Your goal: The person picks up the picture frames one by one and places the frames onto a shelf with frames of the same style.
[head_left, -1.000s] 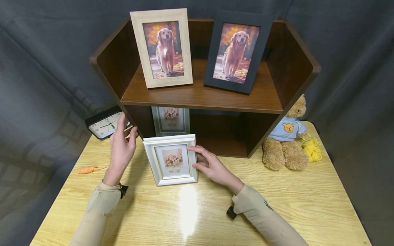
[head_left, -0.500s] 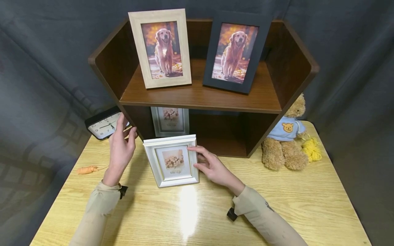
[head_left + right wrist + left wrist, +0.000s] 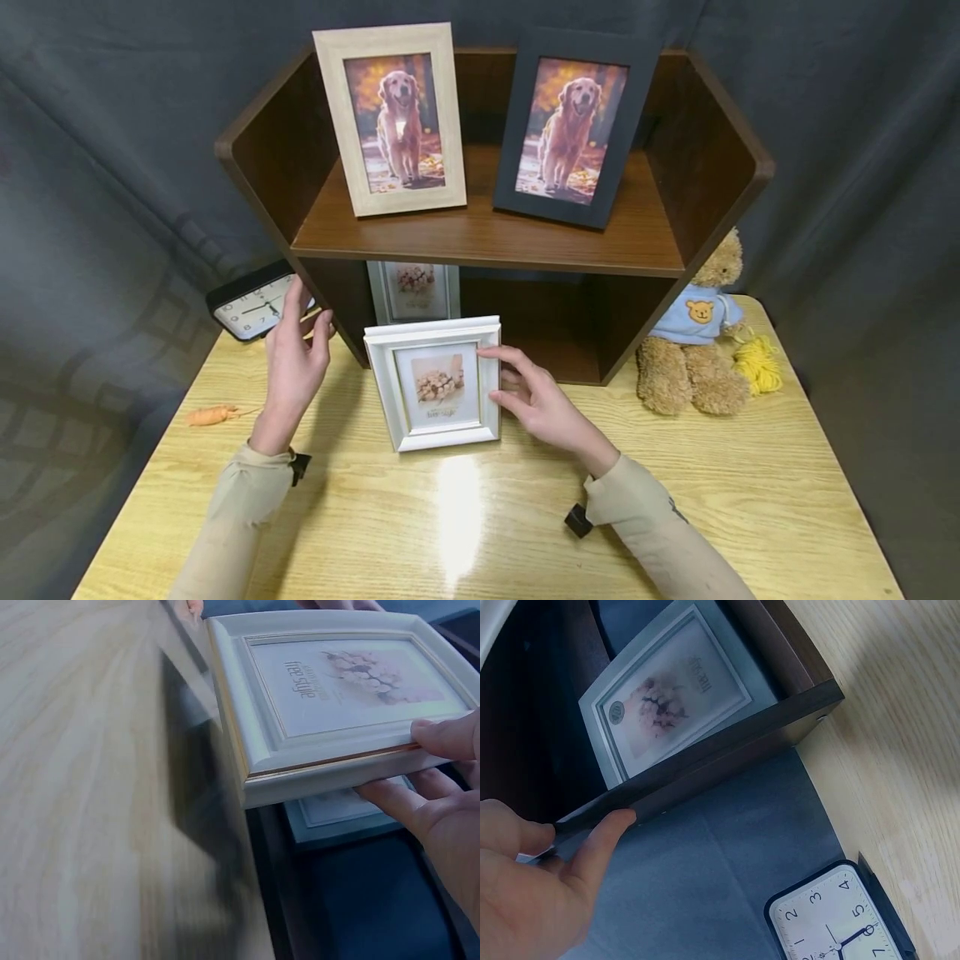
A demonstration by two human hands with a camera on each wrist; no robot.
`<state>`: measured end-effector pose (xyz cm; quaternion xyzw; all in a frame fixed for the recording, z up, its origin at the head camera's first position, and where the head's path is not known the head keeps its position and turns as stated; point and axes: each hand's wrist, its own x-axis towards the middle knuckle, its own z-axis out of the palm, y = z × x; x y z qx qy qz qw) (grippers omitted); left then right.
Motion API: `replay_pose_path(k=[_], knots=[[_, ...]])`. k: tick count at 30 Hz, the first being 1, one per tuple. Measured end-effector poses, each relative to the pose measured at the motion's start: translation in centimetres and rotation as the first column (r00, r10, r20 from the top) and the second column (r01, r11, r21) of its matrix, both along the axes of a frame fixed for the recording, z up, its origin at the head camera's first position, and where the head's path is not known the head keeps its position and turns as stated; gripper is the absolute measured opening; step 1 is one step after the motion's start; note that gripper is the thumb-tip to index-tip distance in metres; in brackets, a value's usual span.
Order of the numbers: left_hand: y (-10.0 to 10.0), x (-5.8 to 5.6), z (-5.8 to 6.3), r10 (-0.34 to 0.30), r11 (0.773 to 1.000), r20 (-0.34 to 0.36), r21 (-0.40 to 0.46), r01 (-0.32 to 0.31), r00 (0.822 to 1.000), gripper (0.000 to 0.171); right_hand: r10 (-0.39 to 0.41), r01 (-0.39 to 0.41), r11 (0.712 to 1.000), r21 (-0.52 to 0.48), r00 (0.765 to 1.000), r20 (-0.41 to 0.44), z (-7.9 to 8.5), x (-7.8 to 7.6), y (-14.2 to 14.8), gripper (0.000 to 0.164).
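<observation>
In the head view, my right hand [image 3: 547,408] pinches the right side of a white picture frame [image 3: 491,417], with a finger over its front border. The right wrist view shows this white frame [image 3: 322,761] raised off the wooden table, thumb on one face and fingers behind. My left hand [image 3: 296,354] is at the left side panel of a dark brown shelf [image 3: 487,250]. In the left wrist view, its thumb and fingers grip the panel's edge [image 3: 705,761]. A grey-green picture frame [image 3: 761,694] stands in the lower compartment, partly hidden by the white one in the head view.
On the upper level stand a beige dog-photo frame [image 3: 456,125] and a black one [image 3: 517,142]. A black-cased clock [image 3: 255,310] leans left of the shelf, above an orange toy carrot [image 3: 212,415]. To the right are a teddy bear [image 3: 690,367] and yellow yarn [image 3: 759,365].
The white picture frame has moved a little to the right and slightly up in the head view, with my right hand moving along. My left hand stays on the shelf's side.
</observation>
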<state>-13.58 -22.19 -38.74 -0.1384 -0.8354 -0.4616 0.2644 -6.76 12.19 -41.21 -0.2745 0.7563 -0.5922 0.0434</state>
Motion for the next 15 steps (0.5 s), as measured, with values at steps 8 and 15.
replay_pose_path(k=[8,15], knots=[[-0.01,0.05,0.08,0.0,1.0,0.006,-0.008,0.0,1.0,0.066,-0.017,0.017,1.0,0.019,1.0,-0.019,0.27,0.06,0.61,0.063],[-0.02,0.06,0.08,-0.002,1.0,0.002,-0.009,0.002,1.0,0.066,-0.045,0.046,0.998,0.046,0.999,-0.017,0.74,0.14,1.03,0.064]])
